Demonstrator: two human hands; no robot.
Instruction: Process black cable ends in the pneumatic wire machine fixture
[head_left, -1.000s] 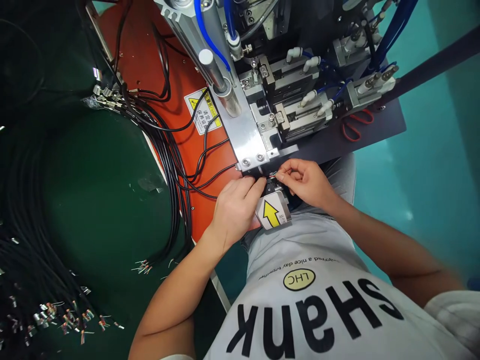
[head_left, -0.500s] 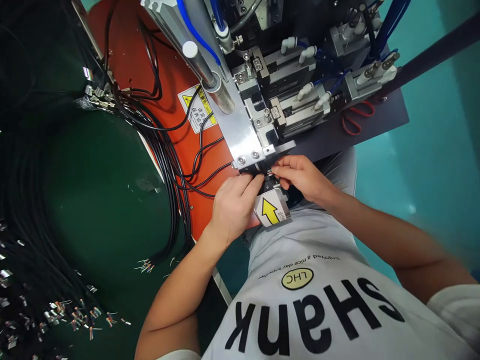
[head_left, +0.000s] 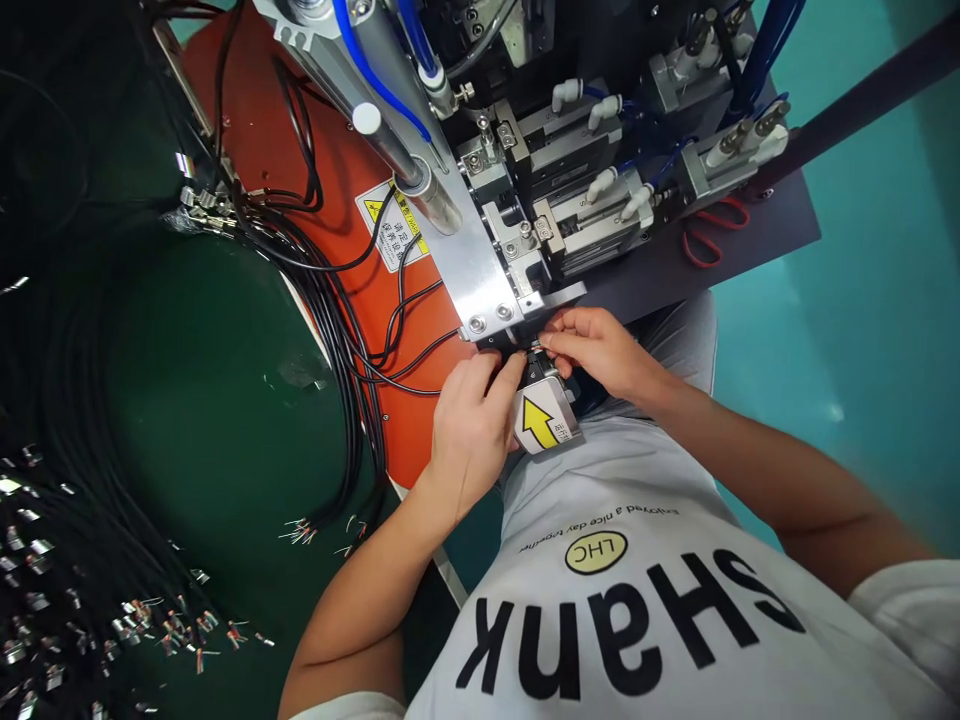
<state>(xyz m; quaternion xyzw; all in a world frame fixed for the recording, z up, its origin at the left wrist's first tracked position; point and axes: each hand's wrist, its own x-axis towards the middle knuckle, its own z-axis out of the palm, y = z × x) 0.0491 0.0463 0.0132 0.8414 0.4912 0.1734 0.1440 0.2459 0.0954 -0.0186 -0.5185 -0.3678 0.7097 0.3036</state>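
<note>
My left hand (head_left: 472, 415) is bent at the front of the bench machine (head_left: 480, 285), its index finger and thumb at the small slot beside the arrow-marked guard (head_left: 541, 415). A black cable (head_left: 409, 387) runs from the left under this hand, which is closed on it; the grip itself is hidden. From the other side my right hand (head_left: 596, 350) reaches in, thumb and forefinger pinched at the same slot. Small pale and reddish wire ends (head_left: 535, 346) show at its fingertips; their detail is too small to tell.
Bundled black cables (head_left: 341, 390) with stripped ends lie over the orange base (head_left: 409, 450) and green mat (head_left: 202, 380). More cables with metal connectors (head_left: 45, 600) lie at lower left. Air cylinders (head_left: 592, 225) and blue hoses stand behind my hands. Red-handled scissors (head_left: 705, 240) rest at right.
The view has shifted slightly. My left index finger and thumb stand a little further apart at the slot. My right hand keeps its pinch in nearly the same place.
</note>
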